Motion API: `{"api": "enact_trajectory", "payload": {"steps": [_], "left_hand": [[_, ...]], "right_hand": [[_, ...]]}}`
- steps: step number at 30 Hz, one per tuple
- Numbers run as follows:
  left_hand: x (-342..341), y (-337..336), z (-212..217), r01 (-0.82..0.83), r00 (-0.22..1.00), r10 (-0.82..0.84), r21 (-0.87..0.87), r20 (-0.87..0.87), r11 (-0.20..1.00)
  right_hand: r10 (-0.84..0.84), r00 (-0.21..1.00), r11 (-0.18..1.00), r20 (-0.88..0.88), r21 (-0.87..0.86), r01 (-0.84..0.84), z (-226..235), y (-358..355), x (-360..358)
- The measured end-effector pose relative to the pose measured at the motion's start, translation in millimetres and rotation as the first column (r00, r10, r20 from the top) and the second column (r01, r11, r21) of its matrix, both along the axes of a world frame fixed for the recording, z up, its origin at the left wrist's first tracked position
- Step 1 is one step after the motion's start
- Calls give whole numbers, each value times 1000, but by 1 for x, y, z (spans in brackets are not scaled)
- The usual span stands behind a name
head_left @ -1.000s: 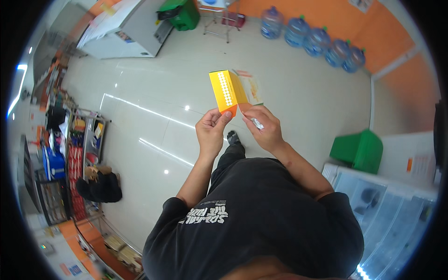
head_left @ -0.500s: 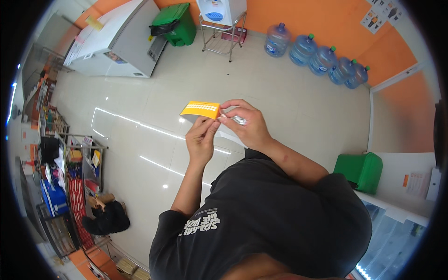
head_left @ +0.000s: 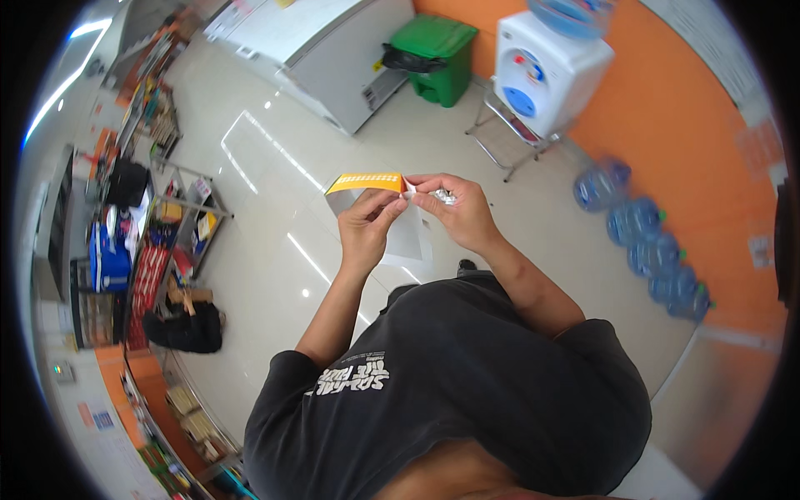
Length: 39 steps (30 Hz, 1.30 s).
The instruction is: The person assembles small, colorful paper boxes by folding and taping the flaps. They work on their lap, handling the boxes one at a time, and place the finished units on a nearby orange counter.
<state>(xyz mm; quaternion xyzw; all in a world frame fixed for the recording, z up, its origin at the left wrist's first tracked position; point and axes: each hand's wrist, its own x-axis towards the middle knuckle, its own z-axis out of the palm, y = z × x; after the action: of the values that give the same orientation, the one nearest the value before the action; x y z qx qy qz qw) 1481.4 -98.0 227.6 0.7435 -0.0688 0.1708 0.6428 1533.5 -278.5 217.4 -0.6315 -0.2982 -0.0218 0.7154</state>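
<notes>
In front of my chest, a small yellow carton (head_left: 367,181) with a row of white marks on its top face is pinched by my left hand (head_left: 365,227), thumb and fingers closed at its lower edge. My right hand (head_left: 461,215) is closed at the carton's right end, where a red and white flap shows. A crumpled-looking silver foil piece (head_left: 444,197) sticks out between its fingers; its exact kind is partly hidden. Below the carton, between the two hands, a pale sheet (head_left: 408,237) hangs down.
Ahead stand a white chest freezer (head_left: 333,58), a green bin (head_left: 433,58) and a water dispenser (head_left: 546,75) on a metal stand. Several large water bottles (head_left: 654,250) line the orange wall at right. At left, a person (head_left: 187,325) crouches beside loaded shelves (head_left: 187,221).
My view has turned left, so the freezer, bin and dispenser sit farther right. Both hands stay at the carton, and more of the pale sheet shows beneath it.
</notes>
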Motion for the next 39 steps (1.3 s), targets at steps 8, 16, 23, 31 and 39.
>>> {"api": "enact_trajectory", "payload": {"steps": [8, 16, 23, 31, 39], "left_hand": [[-11, -34, -34, -210, 977, 214, -185, 1, 960], [17, -52, -59, -307, 951, 277, -314, -136, 899], [-29, -43, -91, -326, 945, 326, -12, -24, 945], [-283, -68, -107, -439, 892, 443, 393, 85, 808], [-557, -117, -122, -311, 841, 523, 665, -141, 679]], "right_hand": [[65, 962, 991, 265, -128, -32, -25, -4, 5], [145, 923, 896, 357, -442, 30, -33, -19, 16], [-182, 965, 912, -186, -399, 96, -92, -90, -30], [-434, 678, 885, -593, -420, 199, -209, -252, -220], [-574, 626, 771, -527, -606, 196, -284, -344, -443]]}}
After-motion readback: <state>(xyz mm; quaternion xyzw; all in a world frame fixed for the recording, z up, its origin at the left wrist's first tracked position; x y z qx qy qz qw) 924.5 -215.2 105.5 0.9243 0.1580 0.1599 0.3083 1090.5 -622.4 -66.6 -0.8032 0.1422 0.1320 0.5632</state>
